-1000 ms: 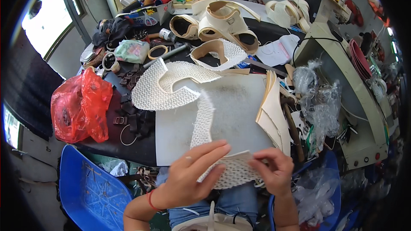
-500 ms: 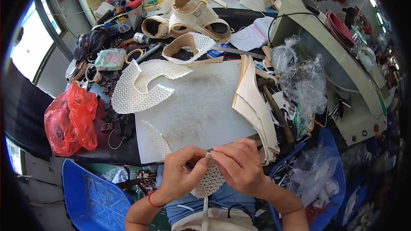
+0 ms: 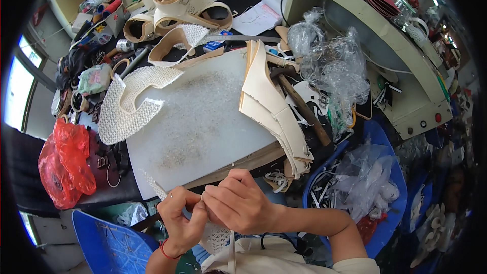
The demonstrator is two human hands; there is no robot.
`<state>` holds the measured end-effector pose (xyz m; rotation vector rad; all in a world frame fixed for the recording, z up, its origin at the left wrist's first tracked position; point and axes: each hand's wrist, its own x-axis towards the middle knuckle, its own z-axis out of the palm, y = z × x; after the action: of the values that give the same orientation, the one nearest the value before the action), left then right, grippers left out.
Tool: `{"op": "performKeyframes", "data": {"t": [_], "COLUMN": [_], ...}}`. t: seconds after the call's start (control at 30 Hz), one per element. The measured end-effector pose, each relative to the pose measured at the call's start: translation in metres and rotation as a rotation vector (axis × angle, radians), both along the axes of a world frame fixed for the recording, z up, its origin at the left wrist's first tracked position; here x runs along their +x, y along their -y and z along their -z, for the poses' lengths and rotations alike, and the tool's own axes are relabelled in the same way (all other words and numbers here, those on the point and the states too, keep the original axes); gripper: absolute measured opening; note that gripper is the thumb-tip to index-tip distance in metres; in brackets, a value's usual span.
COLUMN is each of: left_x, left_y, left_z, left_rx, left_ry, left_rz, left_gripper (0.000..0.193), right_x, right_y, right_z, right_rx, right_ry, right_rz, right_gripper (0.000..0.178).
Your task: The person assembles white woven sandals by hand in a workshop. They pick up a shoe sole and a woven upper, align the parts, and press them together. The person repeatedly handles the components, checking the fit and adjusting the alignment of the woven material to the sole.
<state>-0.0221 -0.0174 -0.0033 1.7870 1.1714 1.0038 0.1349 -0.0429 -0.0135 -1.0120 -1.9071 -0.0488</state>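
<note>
Left hand [image 3: 178, 219] and right hand [image 3: 239, 202] meet, both pinching a white woven piece [image 3: 215, 238] that shows beneath them, just off the near edge of a pale board [image 3: 203, 109], with a curved woven panel [image 3: 114, 116] across its left side and layered cream panels [image 3: 266, 104] along its right.

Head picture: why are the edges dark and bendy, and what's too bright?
Head view: wide fisheye lens, so black corners and bending toward the rim; head view, left: window washed out white; head view, upper right: crumpled clear plastic glints.
</note>
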Motion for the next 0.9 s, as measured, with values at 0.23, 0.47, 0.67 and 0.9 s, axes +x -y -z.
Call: {"op": "performKeyframes", "data": {"t": [0.23,0.47,0.67,0.9], "left_x": [0.008,-0.008,0.014,-0.064], "left_y": [-0.004,-0.012,-0.003,-0.005], "left_z": [0.007,0.008,-0.001,-0.019], "left_rx": [-0.121,0.111,0.096,0.469], "left_ry": [0.187,0.192,0.159,-0.059], "left_rz": [0.077,-0.117,-0.034,-0.415], "left_gripper": [0.004,0.009,0.038,0.063], "right_x": [0.007,0.045,0.009,0.001], "right_y": [0.001,0.061,0.053,-0.003], "right_z": [0.012,0.035,0.003,0.004], "right_rx": [-0.334,-0.732,-0.884,-0.723], "right_ry": [-0.563,-0.63,-0.873,-1.107], "right_rz": [0.102,0.238,-0.058,0.069], "right_gripper": [0.01,0.023,0.035,0.016]}}
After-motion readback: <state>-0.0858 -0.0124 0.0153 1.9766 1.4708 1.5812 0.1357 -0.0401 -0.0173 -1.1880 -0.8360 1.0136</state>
